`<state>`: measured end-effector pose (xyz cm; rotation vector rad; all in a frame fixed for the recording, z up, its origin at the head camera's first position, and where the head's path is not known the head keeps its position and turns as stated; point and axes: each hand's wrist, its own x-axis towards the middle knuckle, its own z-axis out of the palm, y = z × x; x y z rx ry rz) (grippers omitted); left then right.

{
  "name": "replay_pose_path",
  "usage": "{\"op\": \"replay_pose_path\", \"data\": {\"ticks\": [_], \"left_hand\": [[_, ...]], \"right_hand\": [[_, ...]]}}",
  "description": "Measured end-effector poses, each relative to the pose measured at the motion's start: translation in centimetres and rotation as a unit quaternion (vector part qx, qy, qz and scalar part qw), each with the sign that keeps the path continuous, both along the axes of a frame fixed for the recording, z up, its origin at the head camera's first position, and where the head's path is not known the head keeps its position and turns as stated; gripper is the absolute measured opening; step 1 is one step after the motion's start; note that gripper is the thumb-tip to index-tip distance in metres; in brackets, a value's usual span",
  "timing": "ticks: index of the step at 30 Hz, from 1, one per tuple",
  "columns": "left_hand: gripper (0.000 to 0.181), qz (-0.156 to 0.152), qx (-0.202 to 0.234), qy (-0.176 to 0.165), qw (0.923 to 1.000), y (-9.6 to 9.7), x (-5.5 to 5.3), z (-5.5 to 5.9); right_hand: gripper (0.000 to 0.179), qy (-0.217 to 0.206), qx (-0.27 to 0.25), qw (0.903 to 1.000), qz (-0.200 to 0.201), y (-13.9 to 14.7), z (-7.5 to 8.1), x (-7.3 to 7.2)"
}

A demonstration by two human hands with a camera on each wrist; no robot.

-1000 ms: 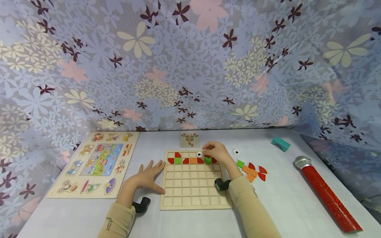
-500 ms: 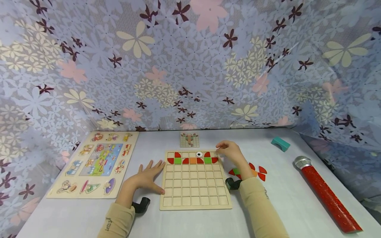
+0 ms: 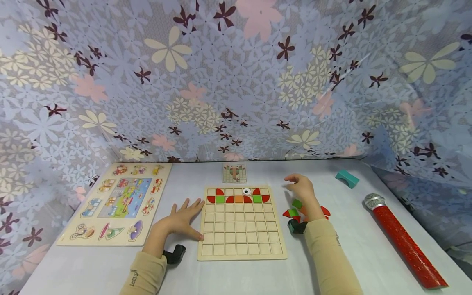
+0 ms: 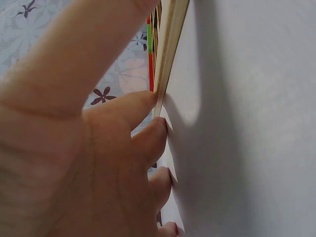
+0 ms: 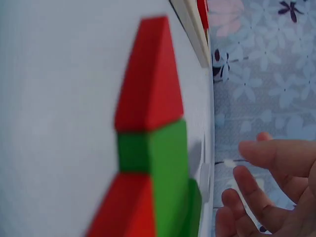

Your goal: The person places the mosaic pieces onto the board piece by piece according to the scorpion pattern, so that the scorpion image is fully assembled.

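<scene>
A wooden grid board [image 3: 236, 229] lies in the middle of the table. Red quarter-round pieces, green and orange squares and a white eye disc [image 3: 246, 191] sit in its upper rows. My left hand [image 3: 180, 220] is spread at the board's left edge, thumb and fingertips touching it, as the left wrist view also shows. To the right of the board, my right hand [image 3: 301, 190] hovers with loosely bent fingers and nothing between them. A second white disc [image 5: 205, 175] lies flat on the table near its fingertips. Loose pieces, among them a green square [image 3: 293, 212], lie below, partly hidden by my wrist.
A small pattern card [image 3: 234, 173] lies behind the board. On the left is a picture puzzle board [image 3: 147, 229]. A teal arch block [image 3: 347, 178] and a red microphone [image 3: 405, 241] lie at the right. A flowered cloth [image 3: 236, 82] hangs behind the table.
My right hand has left the upper right of the board and moved right, over the table beside the loose pieces. The pieces under it are uncovered. My left hand stays in place.
</scene>
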<state>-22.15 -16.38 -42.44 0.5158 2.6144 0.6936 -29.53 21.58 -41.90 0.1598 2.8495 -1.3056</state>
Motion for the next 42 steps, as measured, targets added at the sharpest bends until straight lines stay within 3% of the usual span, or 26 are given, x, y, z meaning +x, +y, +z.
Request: {"op": "replay_pose_path", "data": {"ticks": [6,9,15,20,25,29,36,42], "left_hand": [[0.109,0.001,0.003,-0.003,1.0000,0.0,0.0,0.0],[0.109,0.003,0.002,-0.003,1.0000,0.0,0.0,0.0],[0.109,0.003,0.009,0.000,1.0000,-0.1,0.0,-0.1],[0.109,0.001,0.015,-0.002,0.9999,-0.2,0.0,0.0],[0.109,0.000,0.015,-0.006,0.9999,-0.2,0.0,0.0],[0.109,0.000,0.013,-0.006,0.9999,-0.2,0.0,0.1],[0.109,0.008,0.003,-0.002,1.0000,-0.1,0.0,0.1],[0.110,0.010,-0.001,-0.004,0.9999,0.0,0.0,0.0]], "right_hand": [[0.038,-0.055,-0.016,0.9983,-0.009,0.8,-0.2,-0.2],[0.042,-0.075,0.004,0.9972,-0.003,0.9,-0.5,-0.4],[0.040,-0.065,0.074,0.9952,0.003,0.9,-0.8,-0.9],[0.039,-0.052,0.070,0.9961,-0.008,0.4,-0.4,-0.8],[0.035,-0.040,-0.004,0.9991,0.011,-0.7,0.4,-0.7],[0.035,-0.045,-0.088,0.9946,0.034,-2.1,1.1,-0.9],[0.035,-0.068,-0.222,0.9698,0.075,-5.2,1.7,-1.1],[0.040,-0.088,-0.268,0.9531,0.109,-7.3,1.7,-1.0]]}}
